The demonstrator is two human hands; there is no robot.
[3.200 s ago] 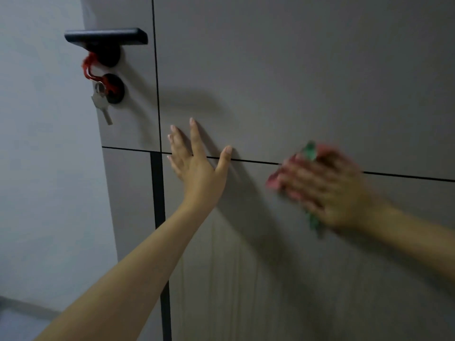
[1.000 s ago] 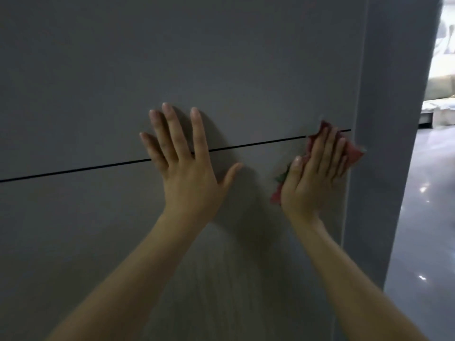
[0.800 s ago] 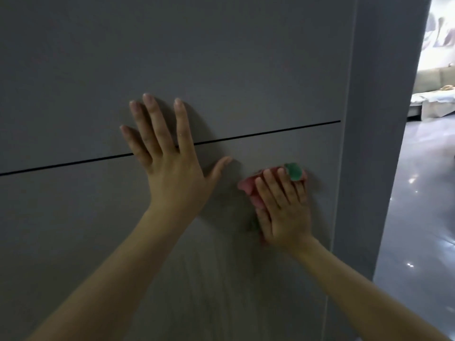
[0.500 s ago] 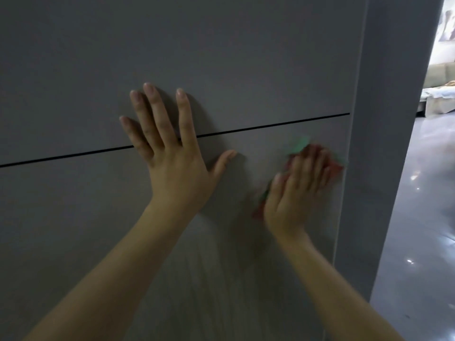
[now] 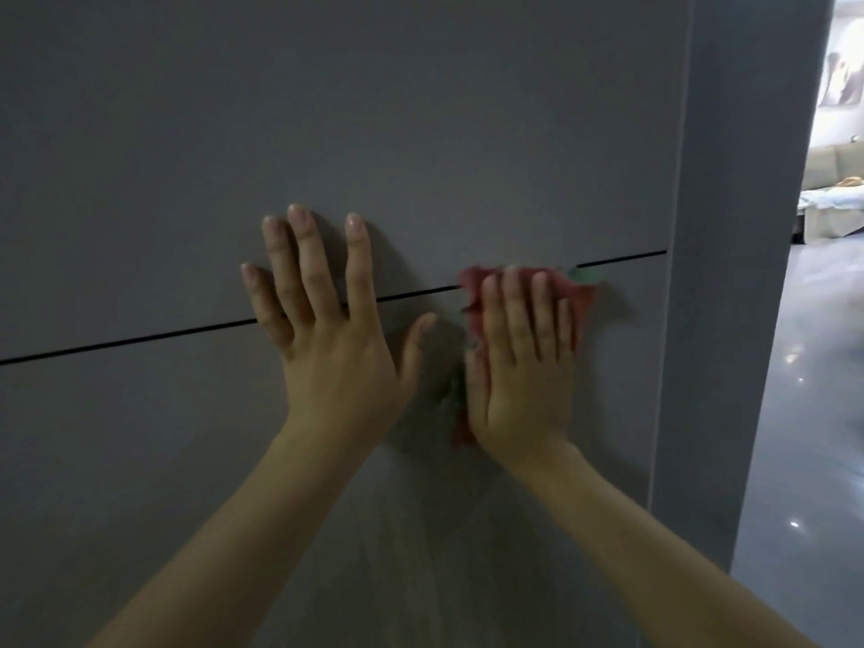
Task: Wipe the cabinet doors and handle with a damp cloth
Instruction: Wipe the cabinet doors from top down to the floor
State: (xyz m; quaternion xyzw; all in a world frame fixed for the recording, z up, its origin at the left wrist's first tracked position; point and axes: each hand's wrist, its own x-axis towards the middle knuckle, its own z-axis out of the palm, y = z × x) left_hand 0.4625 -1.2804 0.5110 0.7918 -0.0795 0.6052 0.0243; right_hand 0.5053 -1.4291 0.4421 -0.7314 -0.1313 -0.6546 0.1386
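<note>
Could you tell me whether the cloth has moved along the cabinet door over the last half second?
Yes. The cloth under the right hand has moved up onto the seam between the panels; before, it lay below it.

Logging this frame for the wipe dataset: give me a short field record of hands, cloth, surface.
left hand: flat on the cabinet door, fingers spread across the seam
right hand: fingers straight, presses the cloth on the door
cloth: red with green bits, on the seam
seam: dark horizontal gap between upper and lower panels
handle: not in view
right side: grey side panel, glossy floor beyond
</note>
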